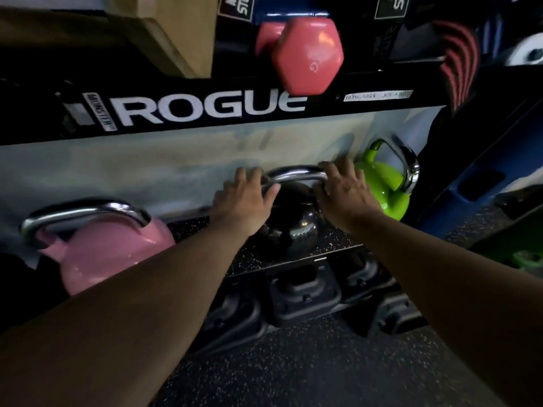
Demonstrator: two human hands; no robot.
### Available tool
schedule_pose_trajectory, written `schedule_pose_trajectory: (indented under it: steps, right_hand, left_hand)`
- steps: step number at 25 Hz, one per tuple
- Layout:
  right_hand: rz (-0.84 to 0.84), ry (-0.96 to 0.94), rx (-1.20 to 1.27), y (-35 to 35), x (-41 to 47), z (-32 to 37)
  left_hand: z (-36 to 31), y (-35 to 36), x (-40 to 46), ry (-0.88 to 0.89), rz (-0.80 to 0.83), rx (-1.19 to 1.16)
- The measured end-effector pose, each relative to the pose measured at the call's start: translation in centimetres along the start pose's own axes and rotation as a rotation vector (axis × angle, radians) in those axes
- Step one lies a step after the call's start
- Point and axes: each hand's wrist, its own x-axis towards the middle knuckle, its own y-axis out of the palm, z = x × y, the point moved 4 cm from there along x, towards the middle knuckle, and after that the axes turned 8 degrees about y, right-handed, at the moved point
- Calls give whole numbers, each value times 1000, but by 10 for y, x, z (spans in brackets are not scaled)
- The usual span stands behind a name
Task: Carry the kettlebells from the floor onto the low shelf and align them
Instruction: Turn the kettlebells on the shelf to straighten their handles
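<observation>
1. Dim gym storage corner: black speckled rubber floor (pixel 293 362) at 6 o'clock, pale wall (pixel 117 165) behind, black rack beam (pixel 205 110) with white "ROGUE" lettering across 12 o'clock.
2. Low shelf (pixel 338 245) has a speckled rubber top, sits mid-frame under the beam; I see bolted black brackets along its front edge.
3. Black kettlebell (pixel 293 227) stands upright on the shelf, dead center, chrome handle up.
4. My left hand (pixel 249 201) is on the left end of that handle, fingers (pixel 273 189) curled around the bar, narrow grip.
5. My right hand (pixel 343 192) covers the right end of the handle, fingers draped over it; I cannot tell if it is fully closed around the bar.
6. Green kettlebell (pixel 385 183) at 2 o'clock, on the shelf just beside the black one, right behind my right hand, chrome handle tilted right.
7. Pink kettlebell (pixel 111 251) at 9 o'clock, upright, chrome handle up, well apart from the black one; its base is hidden by my left forearm.
8. Pink dumbbell (pixel 305 54) at 12 o'clock, on the level above the beam, its end hanging over the beam.
9. Cardboard box (pixel 176 24) at 11 o'clock, same upper level.
</observation>
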Motion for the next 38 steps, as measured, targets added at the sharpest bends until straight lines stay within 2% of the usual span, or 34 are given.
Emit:
schedule_pose_trajectory:
  steps: [4,8,10,12,13,15,17,18,23,29,34,38]
  right_hand:
    - [145,62,98,27,32,-14]
    - [175,29,355,38,46,-20]
    - [132,21,387,35,48,-21]
    - [58,67,433,38,38,-25]
    - [78,104,478,41,32,-28]
    - [229,175,714,45,22,-34]
    - [340,230,1015,45,21,-35]
    - [350,255,1088,45,22,-32]
    - [425,301,1170,52,19,-20]
    - [503,262,1263,51,31,-9]
    - [529,281,1379,54,25,1]
    - [583,296,1424,55,20,9]
  left_hand:
    - [-25,38,12,-418,-72,-492]
    - [-43,56,19,-602,-186,-690]
    - [-35,55,31,-566,-207,-739]
    - [-27,50,41,-443,-190,-824]
    - [-25,51,44,-412,-198,-891]
    - [-33,61,38,-416,-232,-1009]
    - [-47,72,31,-448,-262,-991]
    - [-46,75,34,-470,-264,-991]
    - [-32,65,68,-502,-69,-1025]
    - [-38,73,60,-466,-210,-1089]
    - [-36,74,80,-443,-56,-1140]
    - [-39,71,79,-427,-87,-1112]
